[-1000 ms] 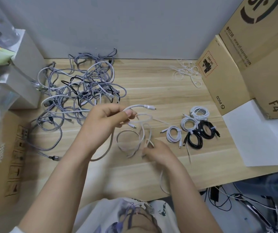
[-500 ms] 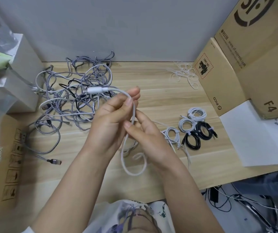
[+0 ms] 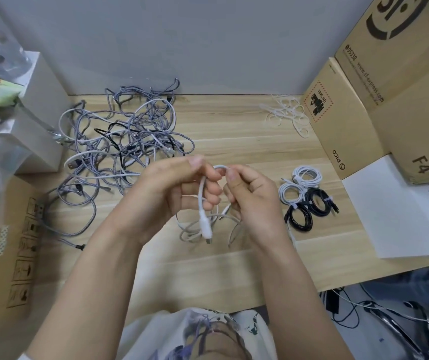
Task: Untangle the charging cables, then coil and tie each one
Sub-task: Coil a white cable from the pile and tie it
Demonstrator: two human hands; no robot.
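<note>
Nearest the camera: two bare forearms reaching forward over a pale wooden tabletop [image 3: 234,131]. Left hand [image 3: 171,188] curled around a white cable [image 3: 202,198], thumb and fingers closed on it near the top of a bend. Right hand [image 3: 249,193] just beside, fingertips pinching the same cable where it arches between the two hands. Plug end [image 3: 206,231] hanging below the left hand, with loose white loops trailing onto the tabletop beneath.

Judged light, soft and limp; likely to spring out of a coil unless held. Smooth jacket, probably a little slippery. Best taken near the plug's stiff collar to start winding, then at the gathered loops, not by the thin connector tip.

To the right, near the right hand: a group of finished coils [image 3: 308,196], white and black, each bound round the middle. Further right, a white sheet [image 3: 400,211] under stacked cardboard boxes [image 3: 364,105].

To the left and further back: a big tangled heap of grey braided cables [image 3: 120,146], with a black one threaded through. At the far right corner, a small pile of white ties [image 3: 286,114]. Behind everything, a plain grey wall.
</note>
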